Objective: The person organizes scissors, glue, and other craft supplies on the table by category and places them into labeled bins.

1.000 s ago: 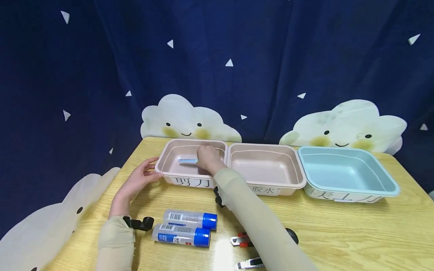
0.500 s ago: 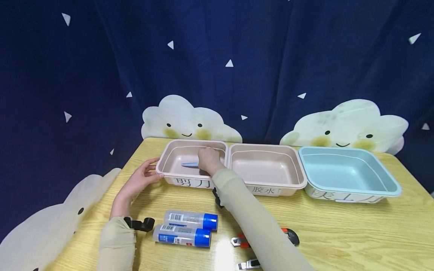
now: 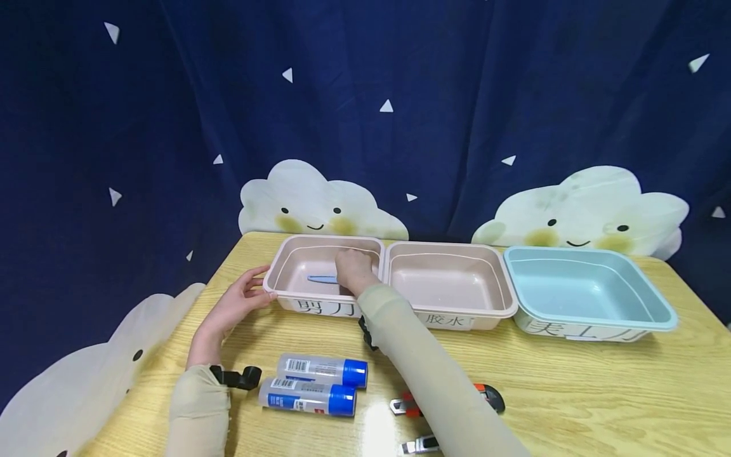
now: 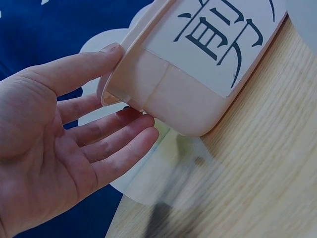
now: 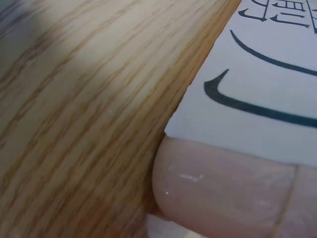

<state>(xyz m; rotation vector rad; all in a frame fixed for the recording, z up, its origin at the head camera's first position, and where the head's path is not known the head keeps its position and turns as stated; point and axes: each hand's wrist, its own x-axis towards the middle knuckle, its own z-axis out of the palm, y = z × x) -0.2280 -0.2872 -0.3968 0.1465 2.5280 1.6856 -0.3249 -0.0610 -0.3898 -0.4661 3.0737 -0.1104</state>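
In the head view my right hand (image 3: pixel 355 271) is down inside the left pink bin (image 3: pixel 297 295), its fingers curled at a blue strip-like piece (image 3: pixel 322 279) that sticks out to the left of them. What the fingertips do is hidden by the hand itself. My left hand (image 3: pixel 236 306) is at the same bin's left front corner; in the left wrist view the thumb of the left hand (image 4: pixel 74 129) touches the rim of the pink bin (image 4: pixel 183 101) and the other fingers extend beside its outer wall. The right wrist view shows only the bin's labelled wall (image 5: pixel 218 183), no hand.
A second pink bin (image 3: pixel 451 313) and a light blue bin (image 3: pixel 594 319) stand to the right. Two glue bottles with blue caps (image 3: pixel 341 400) lie in front. A red cutter (image 3: pixel 407 405) and a grey cutter (image 3: pixel 421 444) lie partly under the right forearm.
Within the left pink bin, the blue piece has shifted slightly down and right along with my right hand. My left hand has kept its place at the corner.
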